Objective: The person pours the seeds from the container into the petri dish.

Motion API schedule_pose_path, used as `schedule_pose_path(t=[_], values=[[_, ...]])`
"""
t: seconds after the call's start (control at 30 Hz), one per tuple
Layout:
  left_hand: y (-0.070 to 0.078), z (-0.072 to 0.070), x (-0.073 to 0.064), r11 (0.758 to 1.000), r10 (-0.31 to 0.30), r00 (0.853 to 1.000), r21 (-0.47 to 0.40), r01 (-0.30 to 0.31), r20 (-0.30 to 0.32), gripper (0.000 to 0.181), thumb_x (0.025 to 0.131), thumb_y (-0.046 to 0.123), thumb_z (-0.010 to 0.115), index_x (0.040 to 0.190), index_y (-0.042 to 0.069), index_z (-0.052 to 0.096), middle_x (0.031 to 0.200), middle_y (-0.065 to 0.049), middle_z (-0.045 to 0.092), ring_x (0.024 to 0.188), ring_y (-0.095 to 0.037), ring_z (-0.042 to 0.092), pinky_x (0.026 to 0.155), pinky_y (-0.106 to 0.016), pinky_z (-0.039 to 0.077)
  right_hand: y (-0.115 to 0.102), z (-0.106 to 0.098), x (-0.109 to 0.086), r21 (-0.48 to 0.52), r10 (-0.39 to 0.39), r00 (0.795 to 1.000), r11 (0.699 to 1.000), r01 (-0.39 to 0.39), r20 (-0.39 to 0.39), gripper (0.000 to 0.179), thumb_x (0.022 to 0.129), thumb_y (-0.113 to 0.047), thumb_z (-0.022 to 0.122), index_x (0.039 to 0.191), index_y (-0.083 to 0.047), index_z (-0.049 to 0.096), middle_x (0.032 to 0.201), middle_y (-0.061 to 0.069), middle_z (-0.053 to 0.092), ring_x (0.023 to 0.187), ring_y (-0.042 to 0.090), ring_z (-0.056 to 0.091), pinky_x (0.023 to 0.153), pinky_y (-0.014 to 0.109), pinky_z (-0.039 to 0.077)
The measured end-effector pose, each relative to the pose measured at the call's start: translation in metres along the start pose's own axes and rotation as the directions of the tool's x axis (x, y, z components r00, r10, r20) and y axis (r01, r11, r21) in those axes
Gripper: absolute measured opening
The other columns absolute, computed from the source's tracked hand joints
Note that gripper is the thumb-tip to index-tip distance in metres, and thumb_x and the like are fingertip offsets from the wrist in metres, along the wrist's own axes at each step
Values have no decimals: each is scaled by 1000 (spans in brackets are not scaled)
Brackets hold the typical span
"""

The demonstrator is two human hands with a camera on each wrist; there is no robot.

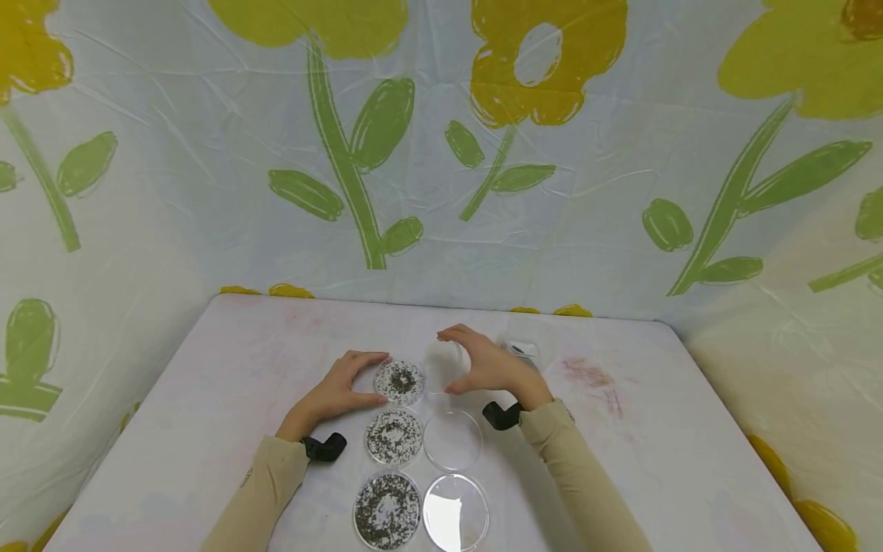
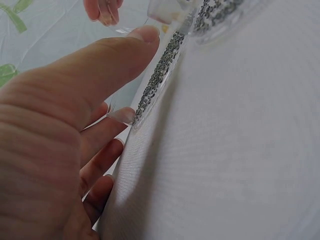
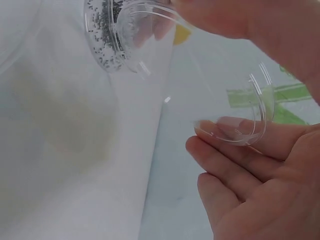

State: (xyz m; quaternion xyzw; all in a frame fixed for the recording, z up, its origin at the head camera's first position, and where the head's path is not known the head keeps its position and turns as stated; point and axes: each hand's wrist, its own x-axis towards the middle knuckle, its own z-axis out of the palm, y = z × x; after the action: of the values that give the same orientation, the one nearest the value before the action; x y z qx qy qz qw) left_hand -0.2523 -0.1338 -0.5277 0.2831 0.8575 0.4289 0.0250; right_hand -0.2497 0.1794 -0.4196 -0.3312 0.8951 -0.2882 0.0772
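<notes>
My left hand [image 1: 336, 389] grips the farthest clear petri dish [image 1: 400, 382] by its sides, thumb near and fingers far. Dark, seed-like grains lie scattered on the white bottom of that dish, which appears to rest on the table. Just to its right, my right hand [image 1: 488, 363] holds a clear petri dish lid [image 3: 259, 100] by the rim, between thumb and fingers. The lid is tilted and raised off the table beside the dish. In the left wrist view, the thumb and a fingertip touch the dish wall.
Two more grain-strewn petri dishes [image 1: 394, 437] [image 1: 387, 510] stand in a column nearer me. Beside them on the right lie two clear round lids [image 1: 453, 440] [image 1: 456, 512]. Behind my right hand is a small clear-and-white item [image 1: 521, 349]. A flowered curtain [image 1: 428, 253] borders the table [image 1: 276, 337].
</notes>
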Motion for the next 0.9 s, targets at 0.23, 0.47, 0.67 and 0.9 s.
schedule_pose_path(t=[0.23,0.47,0.67,0.9], values=[[0,0,0,1000,11,1000,-5,-11,1,76,80,39,83,146,20,51,134,-9,49,122,-29,44,103,-55,35,1,-3,0,-34,25,999,999,-25,23,83,73,-14,86,143,3,45,144,16,45,132,35,44,103,51,42],[-2,0,0,1000,3,1000,4,-3,5,76,80,40,82,146,21,50,133,-8,49,122,-27,44,102,-53,35,3,0,3,-59,2,999,998,0,38,84,72,-17,86,143,3,46,143,16,46,131,34,46,103,49,42],[0,-1,0,1000,2,1000,1,-2,5,76,80,40,82,146,21,50,132,-9,49,120,-27,44,102,-53,35,2,3,6,-55,-20,1000,998,21,22,86,72,-16,87,144,2,45,143,16,46,131,34,46,103,49,42],[-1,0,0,1000,7,1000,7,-7,0,76,80,41,82,146,21,51,134,-8,49,122,-28,44,102,-54,35,-5,4,12,-30,-34,999,999,34,16,86,72,-18,86,145,0,45,144,15,46,132,33,46,105,49,41]])
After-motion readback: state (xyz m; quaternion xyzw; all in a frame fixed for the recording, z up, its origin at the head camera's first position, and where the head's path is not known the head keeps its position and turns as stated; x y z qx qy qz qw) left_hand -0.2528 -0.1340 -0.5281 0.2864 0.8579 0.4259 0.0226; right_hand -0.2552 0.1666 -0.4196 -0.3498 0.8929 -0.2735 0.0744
